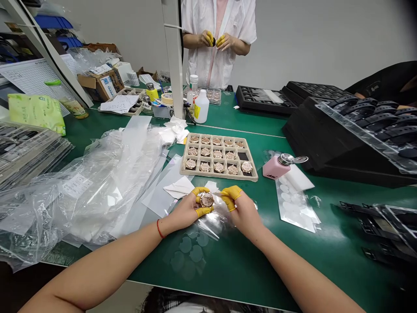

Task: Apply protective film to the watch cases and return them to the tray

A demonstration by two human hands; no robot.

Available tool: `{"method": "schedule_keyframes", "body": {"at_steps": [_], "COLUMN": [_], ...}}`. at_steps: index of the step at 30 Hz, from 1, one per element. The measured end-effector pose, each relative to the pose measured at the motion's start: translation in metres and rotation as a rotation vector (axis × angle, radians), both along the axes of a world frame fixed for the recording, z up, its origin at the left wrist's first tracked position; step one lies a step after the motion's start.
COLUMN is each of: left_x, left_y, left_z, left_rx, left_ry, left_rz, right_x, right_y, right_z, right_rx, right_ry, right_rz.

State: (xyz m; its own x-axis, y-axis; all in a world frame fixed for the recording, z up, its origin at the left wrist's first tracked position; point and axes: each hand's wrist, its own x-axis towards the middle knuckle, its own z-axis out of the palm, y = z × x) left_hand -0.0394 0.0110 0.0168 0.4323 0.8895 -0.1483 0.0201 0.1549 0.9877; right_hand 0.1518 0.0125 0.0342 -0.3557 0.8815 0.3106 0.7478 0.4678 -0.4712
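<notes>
A round rose-gold watch case (pixel 206 199) is held upright in my left hand (pixel 192 208), between fingertips in yellow finger covers. Just right of it, my right hand (pixel 241 211) pinches a piece of white tissue (pixel 219 195) with yellow-covered fingertips. Clear plastic film (pixel 210 226) lies under and between both hands. Beyond them sits a beige compartment tray (pixel 256 174) with several similar watch cases; one compartment in its middle row, at the right end, holds no case. A folded white cloth (pixel 179 187) lies left of my left hand.
Plastic bags (pixel 97 187) cover the left side. A pink dispenser bottle (pixel 276 167) with an open lid stands right of the tray, near a sticker sheet (pixel 295 204). Black foam trays (pixel 312 139) hold straps at the right. Across the table, a person in white handles a small dark part.
</notes>
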Motion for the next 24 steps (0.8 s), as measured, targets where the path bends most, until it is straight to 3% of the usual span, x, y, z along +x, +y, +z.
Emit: {"method": "schedule_keyframes", "body": {"at_steps": [5, 12, 19, 24], "left_x": [-0.002, 0.000, 0.001, -0.001], "left_y": [-0.001, -0.001, 0.001, -0.001], "left_z": [-0.003, -0.002, 0.004, 0.003], "left_rx": [0.015, 0.022, 0.028, 0.038], "left_ry": [-0.022, -0.092, -0.051, -0.023], "left_rz": [-0.017, -0.043, -0.041, -0.084], "right_x": [-0.020, -0.024, -0.011, -0.016], "right_y": [-0.010, 0.008, 0.012, 0.005], "right_z": [-0.010, -0.019, -0.006, 0.001], "right_rx": [0.120, 0.113, 0.091, 0.122], "right_ry": [-0.015, -0.093, 0.135, -0.104], "right_rz": [0.119, 0.028, 0.115, 0.204]}}
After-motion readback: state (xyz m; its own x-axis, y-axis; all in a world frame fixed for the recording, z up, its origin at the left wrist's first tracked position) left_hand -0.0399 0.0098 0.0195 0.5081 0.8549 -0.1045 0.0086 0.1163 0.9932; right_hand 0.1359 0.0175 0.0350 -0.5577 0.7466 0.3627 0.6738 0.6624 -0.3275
